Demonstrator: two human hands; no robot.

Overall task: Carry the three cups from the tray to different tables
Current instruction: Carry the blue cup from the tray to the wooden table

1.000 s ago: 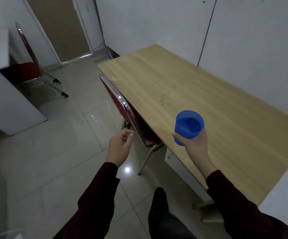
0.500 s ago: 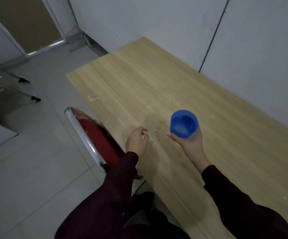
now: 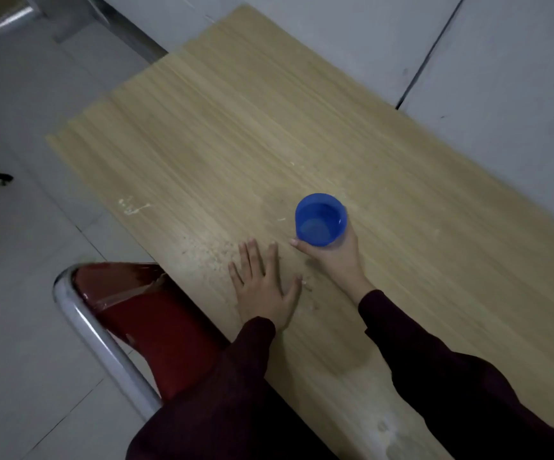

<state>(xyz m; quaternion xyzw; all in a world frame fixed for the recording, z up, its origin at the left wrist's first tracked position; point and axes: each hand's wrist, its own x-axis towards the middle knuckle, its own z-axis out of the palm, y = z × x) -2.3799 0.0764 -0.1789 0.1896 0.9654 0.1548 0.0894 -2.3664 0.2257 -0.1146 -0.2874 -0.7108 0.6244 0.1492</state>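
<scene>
Dark maroon sleeves (image 3: 468, 393) are filling the bottom of the view, both arms reaching forward over the near edge of a pale wooden table (image 3: 236, 127). Just beside that edge, on the left, a red chair (image 3: 143, 313) with a shiny metal frame is sitting tucked against the table, its back partly hidden under the left sleeve. The left hand (image 3: 265, 287) is lying palm down on the tabletop near the edge, its fingers (image 3: 252, 257) spread flat and holding nothing. Around it, faint pale crumbs or scuffs are showing on the wood. Just beyond and to the right, the right hand (image 3: 335, 257) is wrapping its fingers (image 3: 302, 244) around the lower part of a blue cup (image 3: 320, 219), gripping it from the near side; the cup is standing upright with its open mouth facing the camera, and a little clear liquid seems to be sitting in its bottom. Whether the cup's base is touching the table or hanging just above it cannot be told from this angle. Farther off, the tabletop is running on toward a grey wall (image 3: 468, 61) along its right side, while a light tiled floor (image 3: 20, 227) is stretching away on the left.
</scene>
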